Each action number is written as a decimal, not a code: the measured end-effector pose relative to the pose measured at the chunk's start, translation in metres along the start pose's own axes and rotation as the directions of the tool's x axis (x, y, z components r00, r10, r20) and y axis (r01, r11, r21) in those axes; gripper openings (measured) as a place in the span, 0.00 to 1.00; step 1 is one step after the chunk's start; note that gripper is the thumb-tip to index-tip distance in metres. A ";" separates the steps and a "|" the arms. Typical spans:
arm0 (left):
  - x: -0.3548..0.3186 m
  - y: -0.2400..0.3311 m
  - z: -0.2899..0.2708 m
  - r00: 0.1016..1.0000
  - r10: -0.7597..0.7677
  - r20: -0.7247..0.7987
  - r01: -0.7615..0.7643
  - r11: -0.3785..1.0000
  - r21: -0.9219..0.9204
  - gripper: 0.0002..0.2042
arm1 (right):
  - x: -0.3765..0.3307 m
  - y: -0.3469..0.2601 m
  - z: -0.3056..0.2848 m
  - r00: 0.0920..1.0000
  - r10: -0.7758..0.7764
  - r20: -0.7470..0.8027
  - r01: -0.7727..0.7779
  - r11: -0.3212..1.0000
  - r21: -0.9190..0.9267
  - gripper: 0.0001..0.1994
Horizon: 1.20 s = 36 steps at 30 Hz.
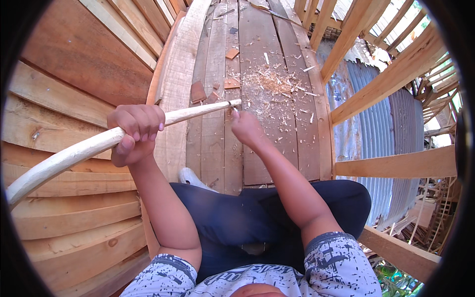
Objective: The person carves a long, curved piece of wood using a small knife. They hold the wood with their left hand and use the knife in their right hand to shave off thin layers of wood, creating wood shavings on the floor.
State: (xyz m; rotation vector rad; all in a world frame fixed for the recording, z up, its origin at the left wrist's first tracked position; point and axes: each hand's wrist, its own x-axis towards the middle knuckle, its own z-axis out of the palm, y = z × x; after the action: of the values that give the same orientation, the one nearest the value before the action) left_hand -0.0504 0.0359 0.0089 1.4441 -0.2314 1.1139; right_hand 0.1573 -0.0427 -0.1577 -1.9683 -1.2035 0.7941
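A long, pale, peeled wooden pole runs from the left edge up to the middle of the view, bending a little along its length. My left hand is closed around it, knuckles up and thumb below. Close to the pole's thin right end, which has a dark mark near the tip, is my right hand. Its fingers are curled and pressed together just below that end. Whatever they pinch is too small or hidden to make out.
Wood shavings and reddish-brown scraps litter the plank floor. A plank wall stands close on the left. To the right, wooden rails border the floor, with corrugated metal sheets beyond. A light shoe shows beside my leg.
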 end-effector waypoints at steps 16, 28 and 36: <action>-0.002 0.005 -0.009 0.993 0.022 0.117 -0.026 0.999 0.032 0.10 | -0.033 -0.052 -0.013 0.979 -0.203 -0.012 0.203 0.979 -0.026 0.19; -0.002 0.005 0.004 0.972 0.015 -0.235 0.028 0.984 0.178 0.39 | -0.007 -0.009 -0.012 0.998 -0.004 0.063 0.005 1.000 -0.017 0.21; -0.010 -0.007 0.005 0.958 0.144 -0.248 -0.121 0.987 0.105 0.35 | -0.009 0.004 -0.008 0.993 0.106 0.041 -0.105 0.994 -0.038 0.22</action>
State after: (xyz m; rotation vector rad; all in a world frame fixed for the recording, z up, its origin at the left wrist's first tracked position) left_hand -0.0486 0.0287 -0.0023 1.3617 -0.0982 1.4221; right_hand 0.1620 -0.0538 -0.1553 -2.0681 -1.1532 0.8773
